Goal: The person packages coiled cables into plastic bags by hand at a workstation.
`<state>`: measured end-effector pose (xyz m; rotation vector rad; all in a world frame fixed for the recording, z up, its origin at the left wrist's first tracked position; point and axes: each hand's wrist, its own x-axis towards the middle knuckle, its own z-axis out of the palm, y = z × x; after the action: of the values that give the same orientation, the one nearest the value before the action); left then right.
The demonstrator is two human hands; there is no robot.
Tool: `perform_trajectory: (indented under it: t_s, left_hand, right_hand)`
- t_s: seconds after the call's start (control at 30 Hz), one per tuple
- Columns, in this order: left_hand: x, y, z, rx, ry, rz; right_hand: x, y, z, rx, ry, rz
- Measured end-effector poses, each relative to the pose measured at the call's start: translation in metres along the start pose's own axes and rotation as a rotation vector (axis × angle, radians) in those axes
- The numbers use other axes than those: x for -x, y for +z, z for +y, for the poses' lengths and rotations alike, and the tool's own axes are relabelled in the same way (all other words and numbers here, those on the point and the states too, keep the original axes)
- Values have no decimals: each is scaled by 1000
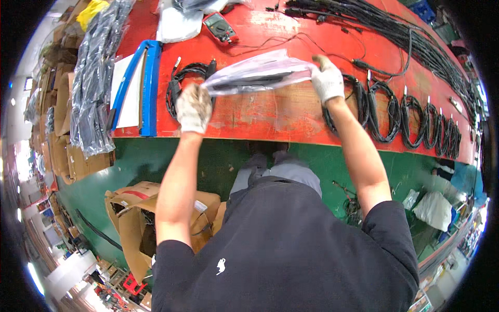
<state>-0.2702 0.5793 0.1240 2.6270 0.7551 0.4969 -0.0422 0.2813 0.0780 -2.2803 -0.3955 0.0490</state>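
Both hands wear whitish work gloves. Between them, above the red table (260, 122), stretches a clear, pinkish plastic bag (260, 73) with something dark inside. My left hand (194, 108) is closed on the bag's left end. At the right end, my right hand (327, 79) grips the bag with its thumb side up. Just behind my left hand lies a coiled black cable (174, 93). More coiled black cables (384, 112) stand in a row along the table's front edge, from beside my right hand toward the right.
A blue-framed paper cutter (149, 88) lies left of my left hand. Beyond sit a multimeter (220, 27) and white plastic bags (179, 23). Long black cables (374, 21) stretch across the back right. Grey plastic packages (96, 78) hang at far left. An opened cardboard box (130, 229) stands below, left.
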Motion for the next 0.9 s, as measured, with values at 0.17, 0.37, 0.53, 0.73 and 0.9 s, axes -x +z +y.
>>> perform_trajectory:
  t_s: [0.17, 0.37, 0.53, 0.73, 0.9]
  left_hand:
    - [-70, -79, 11, 64, -68, 47]
    - [-69, -109, -3, -101, 82, -87]
    - [-70, -129, -1, 57, -118, -282]
    - [-172, -118, -72, 283, -85, -299]
    - [-336, -126, -79, 245, 92, -89]
  right_hand:
    - [-50, -71, -103, -459, 27, -317]
    - [-61, -71, -133, -531, 72, -505]
    - [-59, -71, -150, -510, 94, -527]
    - [-153, -26, -200, -316, -133, -538]
    - [-295, 13, -255, 259, -513, -319]
